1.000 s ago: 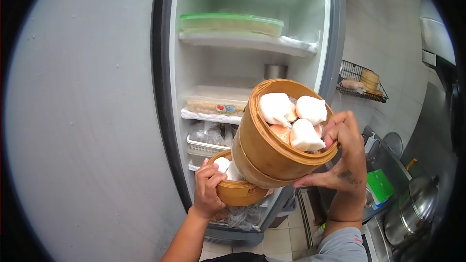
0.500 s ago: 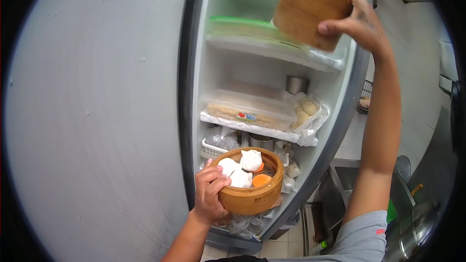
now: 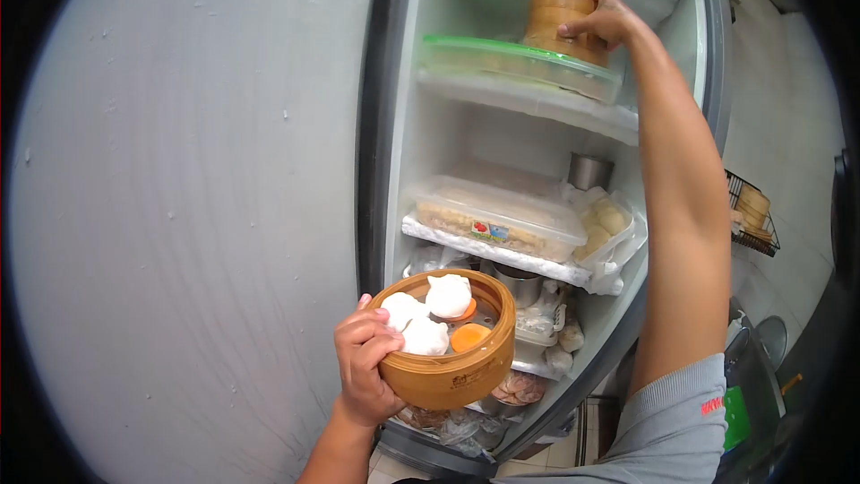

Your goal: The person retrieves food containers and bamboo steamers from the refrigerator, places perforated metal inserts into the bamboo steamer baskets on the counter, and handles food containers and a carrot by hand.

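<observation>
My left hand (image 3: 365, 366) grips the left side of a round bamboo steamer (image 3: 452, 378), fingers over its rim. Inside it lie white buns (image 3: 423, 337) and orange slices (image 3: 469, 337). My right arm reaches up into the freezer, where my right hand (image 3: 602, 21) holds a stack of bamboo steamers (image 3: 557, 21) by its right side. That stack is on or just above the green-lidded container (image 3: 520, 63) on the top shelf. What the stack contains cannot be seen.
Lower shelves hold a clear plastic box (image 3: 502, 215), a bag of pale round pieces (image 3: 605, 222), a metal tin (image 3: 591, 170) and bagged food. The freezer door frame (image 3: 715, 63) runs along the right. A wire rack (image 3: 754, 215) hangs on the wall.
My right hand has lifted the stacked steamers away from the lower one, up and into the freezer's top compartment. My left hand still holds the lower steamer, now uncovered. The view has shifted.
</observation>
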The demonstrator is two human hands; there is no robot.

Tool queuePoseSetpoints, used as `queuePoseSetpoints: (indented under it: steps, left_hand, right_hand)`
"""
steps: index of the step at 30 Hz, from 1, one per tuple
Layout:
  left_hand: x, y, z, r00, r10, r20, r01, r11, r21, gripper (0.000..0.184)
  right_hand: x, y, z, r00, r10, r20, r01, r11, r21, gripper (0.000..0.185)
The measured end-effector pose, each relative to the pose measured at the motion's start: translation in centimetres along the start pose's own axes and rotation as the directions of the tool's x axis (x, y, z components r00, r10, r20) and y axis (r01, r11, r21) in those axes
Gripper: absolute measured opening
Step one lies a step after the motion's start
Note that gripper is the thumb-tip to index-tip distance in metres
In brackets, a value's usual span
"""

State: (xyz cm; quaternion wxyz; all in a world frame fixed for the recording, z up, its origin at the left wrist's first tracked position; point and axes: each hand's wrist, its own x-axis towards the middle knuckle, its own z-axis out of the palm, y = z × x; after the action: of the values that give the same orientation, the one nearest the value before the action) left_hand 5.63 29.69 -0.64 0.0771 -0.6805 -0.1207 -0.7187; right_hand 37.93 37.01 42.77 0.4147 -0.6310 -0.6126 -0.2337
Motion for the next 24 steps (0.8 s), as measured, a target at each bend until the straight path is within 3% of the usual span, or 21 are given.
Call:
queuePoseSetpoints:
  steps: [4, 6, 8, 9, 10, 12, 14, 15, 17, 20, 22, 23, 24]
  left_hand:
    - [0.0, 0.5, -0.1, 1.000, -0.009, 0.003, 0.008, 1.000, 0.009, 0.051]
    - [0.1, 0.3, -0.3, 1.000, 0.006, 0.023, -0.006, 1.000, 0.012, 0.051]
    - [0.3, 0.1, -0.4, 1.000, 0.006, 0.029, -0.006, 1.000, -0.001, 0.051]
    - [0.4, 0.1, -0.4, 0.999, 0.007, 0.031, -0.007, 1.000, -0.010, 0.052]
    - [0.6, -0.5, -0.4, 1.000, 0.000, 0.030, 0.000, 1.000, -0.019, 0.052]
    - [1.9, -1.4, 0.2, 1.000, -0.010, 0.000, 0.010, 0.996, -0.088, 0.052]
    - [3.9, -1.9, 1.4, 1.000, 0.020, -0.014, -0.022, 0.994, -0.107, 0.052]
    - [5.2, -1.8, 2.1, 0.999, 0.050, -0.015, -0.051, 0.994, -0.099, 0.052]
    - [7.7, -1.5, 3.4, 0.994, 0.113, 0.008, -0.112, 0.992, -0.064, 0.051]
    - [12.7, -1.6, 6.0, 0.962, 0.272, -0.002, -0.271, 0.958, -0.091, 0.048]
    - [17.7, -1.9, 7.5, 0.913, 0.408, -0.020, -0.408, 0.909, -0.079, 0.049]
    - [19.6, -1.1, 8.2, 0.950, 0.308, -0.046, -0.312, 0.935, -0.166, 0.058]
    - [21.8, -0.8, 8.3, 0.937, 0.342, -0.075, -0.348, 0.932, -0.102, 0.062]
  right_hand:
    - [3.6, 4.8, 3.0, 0.985, -0.152, -0.081, 0.145, 0.985, -0.094, 0.099]
    - [0.2, 2.3, 3.2, 0.942, -0.131, -0.308, 0.062, 0.973, -0.222, 0.091]
    - [-7.4, -1.0, 1.9, 0.783, -0.309, -0.539, 0.347, 0.937, -0.033, 0.086]
    - [-12.6, -2.4, 1.4, 0.769, -0.377, -0.515, 0.468, 0.882, 0.053, 0.086]
    - [-17.3, -2.8, 2.5, 0.703, -0.561, -0.437, 0.699, 0.659, 0.279, 0.084]
    - [-27.3, -4.4, 4.0, 0.571, -0.809, -0.138, 0.755, 0.451, 0.476, 0.073]
    - [-33.0, -4.7, 5.2, 0.570, -0.820, 0.053, 0.650, 0.489, 0.582, 0.073]
    - [-33.0, -4.2, 5.1, 0.572, -0.819, 0.054, 0.648, 0.490, 0.583, 0.073]
    - [-32.4, -2.9, 5.1, 0.645, -0.763, -0.042, 0.708, 0.576, 0.408, 0.072]
    - [-29.4, -2.2, 1.9, 0.601, -0.789, -0.126, 0.773, 0.534, 0.343, 0.068]
    - [-26.6, -2.2, -0.7, 0.543, -0.824, -0.162, 0.838, 0.521, 0.161, 0.069]
    - [-25.0, -2.1, -1.8, 0.546, -0.817, -0.185, 0.838, 0.534, 0.111, 0.071]
    - [-23.5, -2.0, -2.8, 0.548, -0.810, -0.209, 0.834, 0.548, 0.063, 0.072]
